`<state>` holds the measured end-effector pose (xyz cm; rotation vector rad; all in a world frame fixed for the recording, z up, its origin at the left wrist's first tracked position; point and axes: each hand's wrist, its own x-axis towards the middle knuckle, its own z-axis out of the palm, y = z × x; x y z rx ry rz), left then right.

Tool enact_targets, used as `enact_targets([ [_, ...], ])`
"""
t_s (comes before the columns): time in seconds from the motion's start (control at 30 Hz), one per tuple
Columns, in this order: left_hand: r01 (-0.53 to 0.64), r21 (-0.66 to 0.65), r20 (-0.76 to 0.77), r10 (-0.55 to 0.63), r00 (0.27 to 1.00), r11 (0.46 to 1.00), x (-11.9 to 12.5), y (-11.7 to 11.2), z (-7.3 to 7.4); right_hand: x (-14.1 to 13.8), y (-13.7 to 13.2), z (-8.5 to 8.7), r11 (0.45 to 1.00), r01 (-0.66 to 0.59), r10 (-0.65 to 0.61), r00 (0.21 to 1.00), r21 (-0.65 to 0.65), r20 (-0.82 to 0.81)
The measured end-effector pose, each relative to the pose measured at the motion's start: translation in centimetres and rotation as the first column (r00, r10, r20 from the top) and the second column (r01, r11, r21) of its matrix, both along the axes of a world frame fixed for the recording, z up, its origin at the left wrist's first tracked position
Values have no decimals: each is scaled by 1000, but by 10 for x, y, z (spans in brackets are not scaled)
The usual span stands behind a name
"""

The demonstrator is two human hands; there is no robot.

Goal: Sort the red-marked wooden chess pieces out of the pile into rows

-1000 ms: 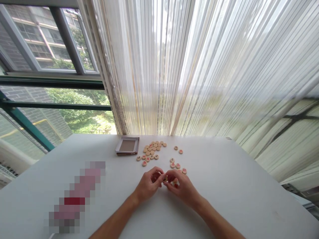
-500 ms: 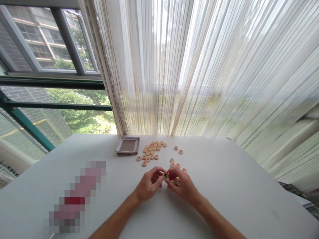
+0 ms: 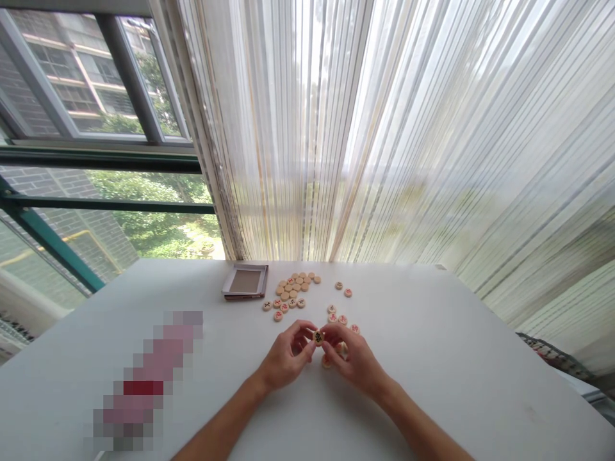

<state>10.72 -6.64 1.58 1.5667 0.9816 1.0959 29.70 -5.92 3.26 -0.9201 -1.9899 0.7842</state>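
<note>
Between the fingertips of both hands is a round wooden Chinese chess piece (image 3: 318,338), its black character turned toward me. My left hand (image 3: 287,352) pinches it from the left, and my right hand (image 3: 353,355) grips its right edge. Under my right hand lie a few more pieces, partly hidden, one with red marking (image 3: 327,362). Just beyond that hand is a small group with red and black characters, among them a red piece (image 3: 354,328). Farther left, several face-up pieces (image 3: 284,307) lie before a cluster of mostly blank-side-up pieces (image 3: 293,294).
A shallow open box (image 3: 246,282) sits near the white table's (image 3: 230,384) back edge. Two pieces (image 3: 348,292) lie apart at the back right. A blurred-out pinkish object (image 3: 158,365) is on the left. Sheer curtains (image 3: 307,128) hang behind the table.
Both hands stay nearly still with the chess piece, which has turned slightly. A red-marked piece beneath my right hand shows more now.
</note>
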Motion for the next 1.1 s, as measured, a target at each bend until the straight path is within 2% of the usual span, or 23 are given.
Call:
enact_targets([
  [0.23, -23, 30, -66, 25, 998, 999, 1, -1, 0, 0, -1, 2, 995, 4, -6, 1000, -100, -19],
  [0.57, -67, 92, -144, 80, 986, 993, 3, -3, 2, 0, 0, 0, 998, 31, -31, 1000, -58, 0],
  [1.1, 17, 203, -294, 44, 955, 979, 2, -8, 4, 1, 5, -11, 991, 93, -91, 996, -98, 23],
])
